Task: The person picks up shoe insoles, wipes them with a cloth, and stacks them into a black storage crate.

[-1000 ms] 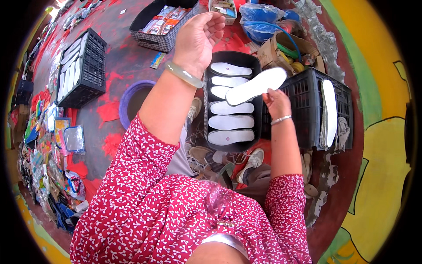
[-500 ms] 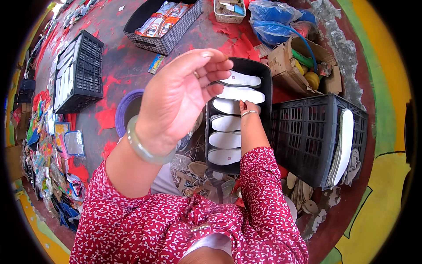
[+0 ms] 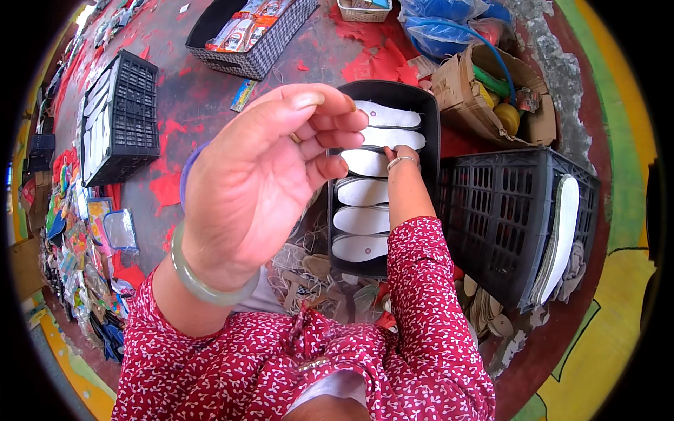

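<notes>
The left hand, loosely curled, looms closer than a second ago; in the black bin, the white insole then lifted lies beside the right hand, whose grip I cannot tell.

Toward one o'clock, the insoles look like matt, faintly fuzzy cloth. Moulded plastic crates, dull and hard, stand at three o'clock and ten o'clock. Between one and two: a creased cardboard carton, matt; glossy, crinkled plastic film. Eight o'clock: a smooth, polished bangle. Two o'clock: rough, crumbling plaster.
</notes>
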A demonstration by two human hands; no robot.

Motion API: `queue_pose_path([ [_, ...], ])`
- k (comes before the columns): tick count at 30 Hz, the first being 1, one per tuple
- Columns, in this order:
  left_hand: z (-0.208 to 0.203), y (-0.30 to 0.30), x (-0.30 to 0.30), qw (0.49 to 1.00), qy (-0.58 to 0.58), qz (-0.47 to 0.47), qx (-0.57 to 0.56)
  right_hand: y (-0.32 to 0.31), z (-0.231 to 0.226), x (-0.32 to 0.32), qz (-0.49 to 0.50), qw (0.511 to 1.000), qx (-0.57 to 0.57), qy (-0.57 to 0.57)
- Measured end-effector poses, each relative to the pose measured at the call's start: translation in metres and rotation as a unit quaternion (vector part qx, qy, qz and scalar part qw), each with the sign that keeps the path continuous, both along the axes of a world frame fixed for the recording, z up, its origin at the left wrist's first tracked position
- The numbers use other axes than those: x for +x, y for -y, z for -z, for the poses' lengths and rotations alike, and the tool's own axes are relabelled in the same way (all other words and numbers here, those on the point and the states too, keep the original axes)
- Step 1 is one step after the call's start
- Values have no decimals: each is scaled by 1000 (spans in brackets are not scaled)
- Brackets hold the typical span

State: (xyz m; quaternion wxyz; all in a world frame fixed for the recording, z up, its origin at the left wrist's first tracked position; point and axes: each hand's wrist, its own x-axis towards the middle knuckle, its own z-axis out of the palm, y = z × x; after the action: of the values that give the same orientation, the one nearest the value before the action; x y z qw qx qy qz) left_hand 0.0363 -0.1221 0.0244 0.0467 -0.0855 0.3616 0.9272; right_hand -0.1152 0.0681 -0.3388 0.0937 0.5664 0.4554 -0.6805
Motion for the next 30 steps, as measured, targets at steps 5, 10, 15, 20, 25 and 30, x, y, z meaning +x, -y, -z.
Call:
queue_pose_path([
  [5, 3, -2, -4, 1000, -1, -10, -4, 4, -4, -3, -4, 1000, 11, -23],
  [10, 5, -11, -3, 1000, 5, -12, 6, -11, 2, -6, -41, 999, -3, -20],
  [15, 11, -14, -7, 999, 4, -35, 10, -27, -31, 12, -208, 977, 47, 0],
  [20, 14, -21, -10, 999, 9, -51, 1, -45, -53, 29, -391, 908, 151, 15],
  [25, 22, -29, -23, 999, 20, -49, -8, -66, -100, 42, -680, 537, 470, -169],
  [30, 20, -38, -20, 998, 6, -58, 26, -65, -304, 106, -564, 582, 484, -330],
])
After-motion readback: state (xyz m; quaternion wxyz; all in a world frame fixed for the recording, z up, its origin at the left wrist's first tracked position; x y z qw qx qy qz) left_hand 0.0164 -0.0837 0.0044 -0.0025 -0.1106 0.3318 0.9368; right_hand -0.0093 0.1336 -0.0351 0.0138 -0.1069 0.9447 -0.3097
